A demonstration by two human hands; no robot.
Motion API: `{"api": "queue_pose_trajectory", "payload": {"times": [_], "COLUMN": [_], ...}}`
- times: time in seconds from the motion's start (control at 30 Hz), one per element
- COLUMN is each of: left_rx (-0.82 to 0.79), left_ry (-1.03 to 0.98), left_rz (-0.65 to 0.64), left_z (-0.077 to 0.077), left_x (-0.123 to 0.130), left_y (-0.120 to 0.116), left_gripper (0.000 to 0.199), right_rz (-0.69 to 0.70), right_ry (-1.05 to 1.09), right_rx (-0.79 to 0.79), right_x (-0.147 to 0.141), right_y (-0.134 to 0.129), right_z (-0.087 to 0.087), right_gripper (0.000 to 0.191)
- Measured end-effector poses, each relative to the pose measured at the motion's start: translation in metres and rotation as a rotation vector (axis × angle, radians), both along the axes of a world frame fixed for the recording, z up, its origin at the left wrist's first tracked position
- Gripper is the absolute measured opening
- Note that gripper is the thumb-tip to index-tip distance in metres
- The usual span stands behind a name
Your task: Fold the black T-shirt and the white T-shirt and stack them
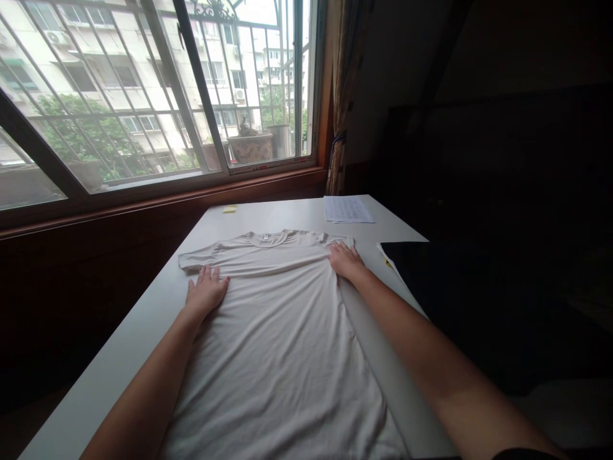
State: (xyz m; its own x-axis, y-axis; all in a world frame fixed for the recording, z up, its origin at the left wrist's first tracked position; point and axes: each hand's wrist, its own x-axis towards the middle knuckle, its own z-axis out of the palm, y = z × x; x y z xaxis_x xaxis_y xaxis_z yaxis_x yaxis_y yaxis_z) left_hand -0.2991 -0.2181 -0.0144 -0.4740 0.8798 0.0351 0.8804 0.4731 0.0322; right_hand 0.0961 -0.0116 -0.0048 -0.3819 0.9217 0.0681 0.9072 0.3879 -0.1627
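A cream, short-sleeved fabric T-shirt is touched near its underarms by left hand and right hand, both opened flat, nothing grasped.

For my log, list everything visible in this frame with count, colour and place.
T-shirt: 1, off-white, spread on table
Table: 1, white, centre
Printed paper: at least 1 sheet, white, table's far right
Slip: 1, yellow, table's far left
Dark item: apparently 1, black, table's right side, identity unclear
Window: 1, dark-framed, upper left
Bars: many, grey, outside
Pots: several, brown and grey, outside
Trees: at least 2, green, outside
Buildings: several, pale, outside
Curtain: 1, patterned tan, right of window
Left hand: 1, bare, on shirt's left edge
Right hand: 1, bare, on shirt's upper right
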Motion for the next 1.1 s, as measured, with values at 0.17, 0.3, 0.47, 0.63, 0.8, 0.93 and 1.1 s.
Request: {"api": "queue_pose_trajectory", "payload": {"times": [0.17,0.3,0.47,0.63,0.8,0.93,1.1], "left_rx": [0.042,0.083,0.051,0.043,0.028,0.026,0.032], "left_ry": [0.054,0.085,0.024,0.006,-0.002,-0.013,-0.021], "left_rz": [-0.018,-0.189,-0.242,-0.153,-0.129,-0.115,-0.072], "left_z": [0.008,0.008,-0.002,-0.006,-0.009,-0.009,-0.006], "left_x": [0.01,0.037,0.047,0.024,0.016,0.008,-0.01], "left_y": [0.004,0.019,0.041,0.046,0.047,0.048,0.045], "left_gripper": [0.063,0.059,0.062,0.068,0.069,0.072,0.074], "right_rz": [0.067,0.19,0.246,0.292,0.153,0.201,0.31], "right_ry": [0.039,0.026,0.073,0.151,0.17,0.084,0.051], "right_rx": [0.072,-0.006,-0.023,-0.025,0.015,-0.051,-0.072], "right_x": [-0.032,-0.066,-0.082,-0.072,-0.063,-0.062,-0.061], "right_y": [-0.041,-0.082,-0.107,-0.096,-0.085,-0.089,-0.092], "right_z": [0.011,0.0,-0.014,-0.006,-0.007,-0.013,-0.011], "right_gripper": [0.057,0.066,0.067,0.064,0.066,0.072,0.074]}}
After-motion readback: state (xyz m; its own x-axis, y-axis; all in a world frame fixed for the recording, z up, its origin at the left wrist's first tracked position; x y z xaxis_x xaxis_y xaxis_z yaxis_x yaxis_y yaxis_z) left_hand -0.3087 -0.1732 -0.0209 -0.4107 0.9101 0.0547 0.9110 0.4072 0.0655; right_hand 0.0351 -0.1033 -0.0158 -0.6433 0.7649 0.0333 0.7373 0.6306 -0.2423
